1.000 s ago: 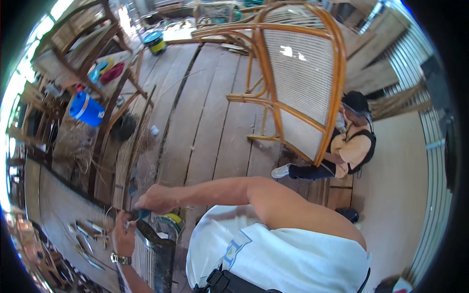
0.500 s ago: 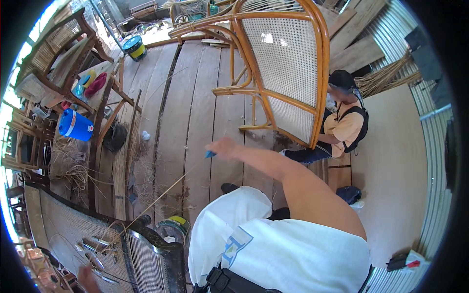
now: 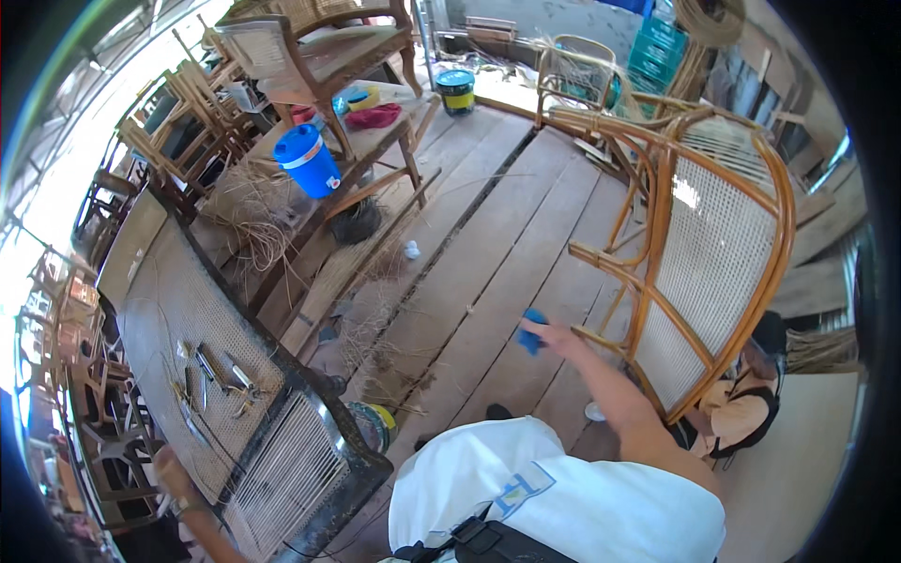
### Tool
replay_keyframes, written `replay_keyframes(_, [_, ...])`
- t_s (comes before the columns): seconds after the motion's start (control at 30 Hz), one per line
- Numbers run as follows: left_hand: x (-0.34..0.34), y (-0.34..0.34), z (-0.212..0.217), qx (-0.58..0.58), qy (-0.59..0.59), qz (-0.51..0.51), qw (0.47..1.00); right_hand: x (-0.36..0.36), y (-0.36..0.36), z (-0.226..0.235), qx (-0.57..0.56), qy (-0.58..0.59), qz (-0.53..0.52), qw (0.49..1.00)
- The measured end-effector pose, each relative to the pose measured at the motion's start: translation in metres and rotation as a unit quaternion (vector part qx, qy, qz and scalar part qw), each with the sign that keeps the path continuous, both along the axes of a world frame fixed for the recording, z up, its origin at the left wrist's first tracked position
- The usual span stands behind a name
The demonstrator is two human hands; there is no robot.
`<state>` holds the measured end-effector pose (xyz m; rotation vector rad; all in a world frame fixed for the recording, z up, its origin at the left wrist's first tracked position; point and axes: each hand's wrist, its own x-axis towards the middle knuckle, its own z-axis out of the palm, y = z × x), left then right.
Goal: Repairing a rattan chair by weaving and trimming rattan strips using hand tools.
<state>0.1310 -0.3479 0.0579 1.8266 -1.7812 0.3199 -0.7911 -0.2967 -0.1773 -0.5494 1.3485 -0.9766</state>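
I am holding the right hand (image 3: 566,340) out over the grey-brown plank floor (image 3: 481,244), and its fingers are pinching a crumpled blue cloth (image 3: 531,330), probably because the cloth is padding the skin and adding grip; whether a strand is running through it, I cannot tell. The left hand (image 3: 172,474) is blurring in my view, so I cannot tell whether its fingers are spread or pressed together.

Just beside that left hand, a long, dark-framed panel of woven tan cane (image 3: 178,291) is lying at a slant, well apart from the blue cloth. Its weave is facing up, which I am judging leaves both sides easy to reach. Slim hand tools with metal blades (image 3: 241,372) are resting on the weave, presumably because it is serving as a handy tray. Nearer my viewpoint, straight pale strands (image 3: 286,469) are spanning the frame side by side.

Farther out, a low brown wooden bench (image 3: 389,136) is carrying a carved dark-wood chair (image 3: 357,47), perhaps to save floor space, and a blue cylindrical plastic cooler (image 3: 307,159) is standing near its edge. To the right, a honey-coloured rattan chair (image 3: 648,310) is leaning in front of a co-worker in a peach top (image 3: 727,413), partly hiding that person.
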Motion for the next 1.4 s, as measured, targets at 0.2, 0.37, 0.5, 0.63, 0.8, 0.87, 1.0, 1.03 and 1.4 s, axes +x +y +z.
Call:
replay_keyframes(0.2, [-0.425,-0.030,-0.067,0.224,0.486,-0.109,0.838,0.196,-0.107,0.134,-0.177,-0.123,0.120,0.969])
replay_keyframes(0.37, [-0.492,-0.047,-0.049,0.222,0.531,-0.130,0.807,0.270,-0.087,0.174,-0.363,-0.089,0.082,0.924])
replay_keyframes(0.5, [-0.488,-0.041,-0.017,0.195,0.580,-0.124,0.781,0.247,-0.071,0.166,-0.406,0.075,0.318,0.854])
replay_keyframes(0.63, [-0.399,-0.039,0.005,-0.077,0.460,-0.111,0.878,0.193,-0.040,0.082,-0.497,0.297,0.301,0.758])
replay_keyframes(0.8, [0.020,0.042,0.034,-0.281,0.156,-0.030,0.947,0.038,-0.021,-0.049,-0.276,0.511,0.413,0.701])
replay_keyframes(0.87, [-0.031,0.015,0.028,-0.254,0.329,0.051,0.908,-0.031,0.027,-0.043,-0.108,0.574,0.412,0.699])
replay_keyframes(1.0, [-0.177,0.052,0.015,-0.122,0.366,0.088,0.918,0.004,-0.010,-0.067,-0.053,0.500,0.426,0.752])
replay_keyframes(1.03, [-0.215,0.065,0.003,-0.048,0.319,0.054,0.945,0.029,-0.010,-0.067,-0.160,0.523,0.412,0.729])
replay_keyframes(1.4, [-0.466,0.125,-0.014,0.285,0.164,-0.149,0.933,0.248,0.001,0.174,-0.570,0.326,0.446,0.608])
